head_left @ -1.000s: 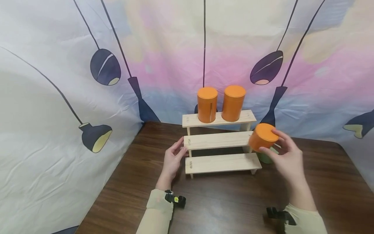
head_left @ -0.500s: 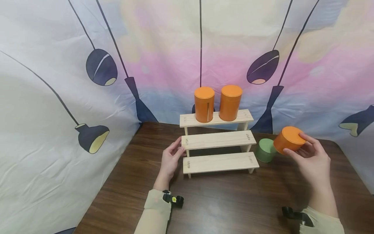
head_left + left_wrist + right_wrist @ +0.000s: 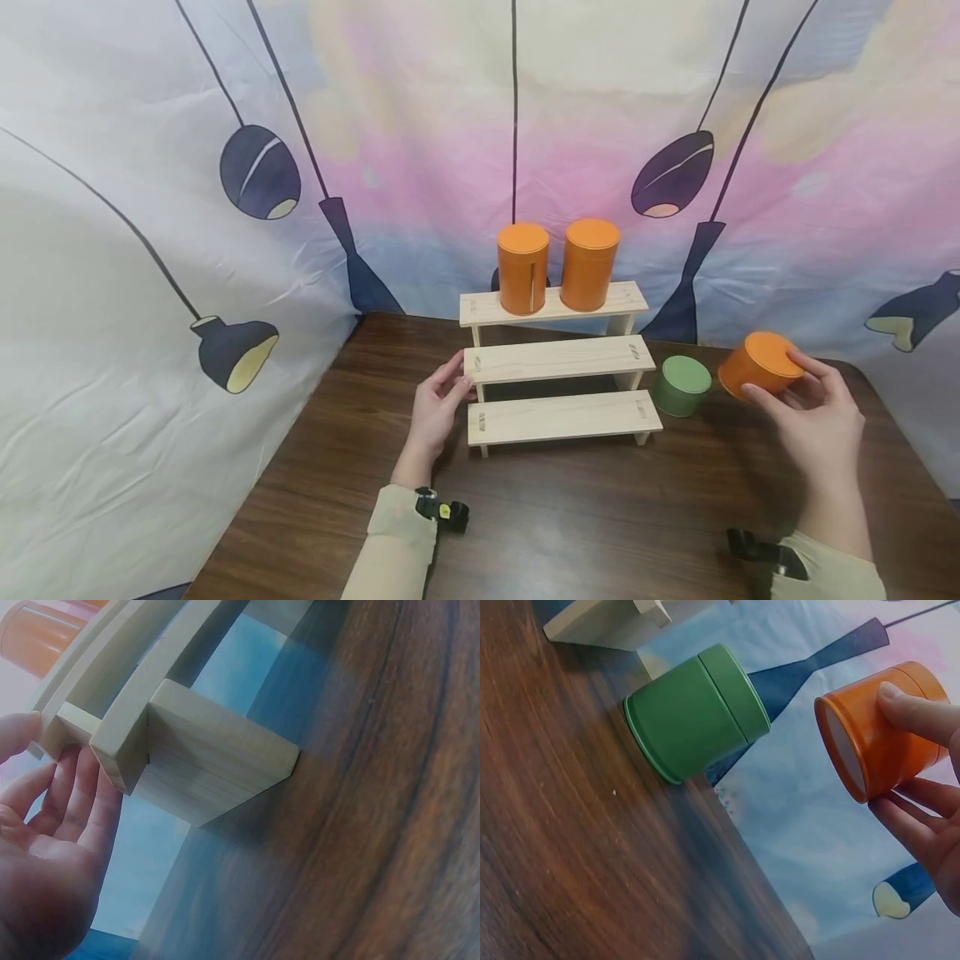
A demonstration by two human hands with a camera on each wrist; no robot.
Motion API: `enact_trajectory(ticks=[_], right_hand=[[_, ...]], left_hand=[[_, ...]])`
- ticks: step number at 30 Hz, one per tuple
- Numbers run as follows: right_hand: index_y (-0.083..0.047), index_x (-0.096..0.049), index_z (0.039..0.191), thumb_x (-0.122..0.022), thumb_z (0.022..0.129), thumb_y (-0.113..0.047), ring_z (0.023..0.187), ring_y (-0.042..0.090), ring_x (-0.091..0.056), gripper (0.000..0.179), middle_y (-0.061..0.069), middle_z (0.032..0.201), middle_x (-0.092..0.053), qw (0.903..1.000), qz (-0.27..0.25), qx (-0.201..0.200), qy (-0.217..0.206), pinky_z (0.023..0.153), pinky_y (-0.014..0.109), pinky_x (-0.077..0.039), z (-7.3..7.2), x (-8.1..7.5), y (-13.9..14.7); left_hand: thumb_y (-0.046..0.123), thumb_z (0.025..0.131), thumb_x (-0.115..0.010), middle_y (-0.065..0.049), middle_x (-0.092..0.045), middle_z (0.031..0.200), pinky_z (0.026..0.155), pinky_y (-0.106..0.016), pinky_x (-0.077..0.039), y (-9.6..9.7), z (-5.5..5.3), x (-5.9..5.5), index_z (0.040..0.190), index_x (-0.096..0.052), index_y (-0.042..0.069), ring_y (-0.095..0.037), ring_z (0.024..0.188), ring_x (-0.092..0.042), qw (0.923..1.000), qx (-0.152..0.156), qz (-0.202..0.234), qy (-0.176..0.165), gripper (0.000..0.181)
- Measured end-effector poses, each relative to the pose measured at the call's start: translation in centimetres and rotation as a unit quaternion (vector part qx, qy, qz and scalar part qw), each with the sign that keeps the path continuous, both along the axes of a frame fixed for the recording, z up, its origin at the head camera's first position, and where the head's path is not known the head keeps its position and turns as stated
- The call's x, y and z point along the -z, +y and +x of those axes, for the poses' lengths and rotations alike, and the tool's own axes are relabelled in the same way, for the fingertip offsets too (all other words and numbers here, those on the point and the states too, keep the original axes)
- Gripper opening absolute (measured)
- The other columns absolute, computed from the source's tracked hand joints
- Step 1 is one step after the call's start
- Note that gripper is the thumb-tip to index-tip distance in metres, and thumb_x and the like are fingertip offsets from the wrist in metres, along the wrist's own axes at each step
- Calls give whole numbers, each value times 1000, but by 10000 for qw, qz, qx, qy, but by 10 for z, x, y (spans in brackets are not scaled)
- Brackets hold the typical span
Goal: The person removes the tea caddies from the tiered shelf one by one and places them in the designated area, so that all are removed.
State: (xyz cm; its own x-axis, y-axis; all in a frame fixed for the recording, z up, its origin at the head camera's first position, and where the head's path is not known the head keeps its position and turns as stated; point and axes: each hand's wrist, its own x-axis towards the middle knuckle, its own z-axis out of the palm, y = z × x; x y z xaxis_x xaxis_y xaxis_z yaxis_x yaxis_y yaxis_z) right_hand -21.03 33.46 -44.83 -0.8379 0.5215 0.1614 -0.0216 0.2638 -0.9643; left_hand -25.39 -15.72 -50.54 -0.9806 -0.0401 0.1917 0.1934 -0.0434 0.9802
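A short orange tin (image 3: 759, 365) is gripped by my right hand (image 3: 821, 417), thumb on one side and fingers on the other. It is tilted and held up off the table, its pale base visible in the right wrist view. Beside it a short green tin (image 3: 697, 712) stands on the table. My left hand (image 3: 438, 408) holds the left end of the middle step of a three-step wooden rack (image 3: 558, 360), thumb and fingers at the board's end. Two taller orange tins, one on the left (image 3: 522, 271) and one on the right (image 3: 590, 267), stand on the top step.
The dark wooden table (image 3: 570, 517) stretches in front of the rack and to both sides. Behind it hangs a cloth backdrop (image 3: 435, 125) printed with lamps. The green tin stands close to the rack's right end.
My right hand has carried the short orange tin rightward, away from the rack, and the green tin behind it now shows fully. The left hand keeps its hold on the rack.
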Motion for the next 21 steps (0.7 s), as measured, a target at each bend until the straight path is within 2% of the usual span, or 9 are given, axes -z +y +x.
enact_trajectory(ticks=[3,8,14,21], right_hand=[[-21,-60,152,-90,83,4,121,-1,-65,79,3,154,-60,10000,48,13,-51,90,8,-51,0,3,3],[-23,-56,154,-92,86,-9,113,-7,-65,78,11,157,-56,9980,485,-48,-396,88,7,-51,-2,12,7],[-20,-54,155,-93,86,-23,104,-11,-65,79,24,153,-57,9938,885,-149,-650,85,7,-52,-6,24,9],[-12,-52,156,-92,87,-36,93,-14,-58,83,22,146,-63,9845,1441,-22,-999,79,4,-48,-7,32,11]], left_hand=[[11,106,-69,-17,-62,141,94,-37,-62,0,1,-1,155,-58,9,-20,110,-68,10000,3,-13,-4,50],[11,106,-68,-17,-62,141,95,-40,-62,-1,0,0,155,-58,9,-19,110,-68,10000,-23,-30,16,50],[10,107,-67,-18,-62,140,92,-33,-62,0,-1,0,154,-58,8,-17,108,-68,9999,-95,-33,28,49],[10,107,-67,-18,-62,142,91,-31,-62,1,-1,0,155,-57,8,-17,109,-69,10000,-66,-10,3,49]])
